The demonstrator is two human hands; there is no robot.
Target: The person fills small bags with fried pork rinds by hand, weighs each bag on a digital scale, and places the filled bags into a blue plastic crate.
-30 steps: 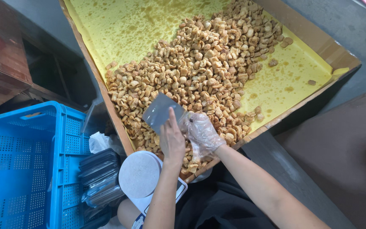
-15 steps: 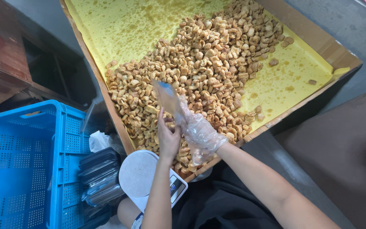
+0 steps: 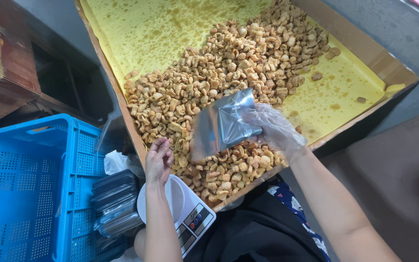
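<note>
Our right hand, in a clear plastic glove, is clamped on a silver pouch held above the fried snacks in the yellow-lined tray. Our left hand is bare, fingers loosely curled together, holding nothing, at the tray's near edge. Just below it sits a small scale; a blue crate stands at left.

Right hand: covered by a thin, clear, crinkled plastic glove ending at the wrist; forearm bare, entering frame from 5 o'clock. Left hand: no glove, forearm bare, entering from 6 o'clock. Dark garment with small coloured flecks at 6 o'clock.
</note>
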